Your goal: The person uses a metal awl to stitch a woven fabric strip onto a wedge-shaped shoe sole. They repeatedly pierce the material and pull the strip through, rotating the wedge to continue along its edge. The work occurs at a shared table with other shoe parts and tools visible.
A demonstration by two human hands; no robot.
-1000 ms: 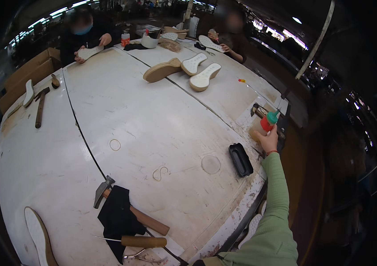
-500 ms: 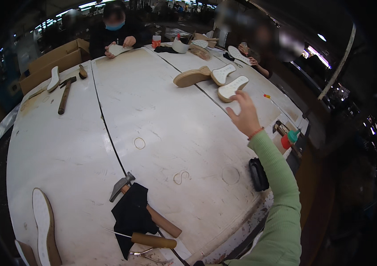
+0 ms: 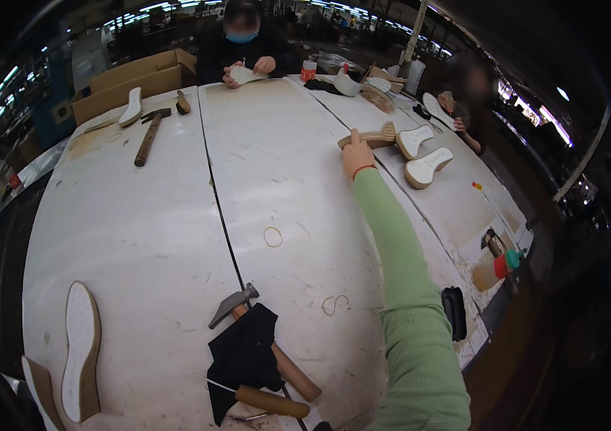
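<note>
My right hand [image 3: 358,154] reaches across to the far right part of the table, its fingers closed round the left end of a tan wedge shoe sole [image 3: 381,136]. That sole lies on the table top. Just right of it are two more soles with white faces up, a farther sole [image 3: 414,140] and a nearer sole [image 3: 429,168]. My left hand is not in view. At the near left lie a long white-faced sole [image 3: 81,352] and a second sole [image 3: 41,391], partly cut off by the picture's rim.
Close in front are a hammer [image 3: 298,372], black cloth [image 3: 244,352] and a wooden-handled awl [image 3: 271,401]. Another hammer [image 3: 149,140] lies far left, near a cardboard box [image 3: 129,90]. A bottle [image 3: 491,273] and black object [image 3: 454,314] line the right edge. Two people work opposite, holding soles.
My right hand has moved left from beside the nearest white-faced sole to the tan sole and closed on it. The view has shifted, so the table's things appear farther right.
</note>
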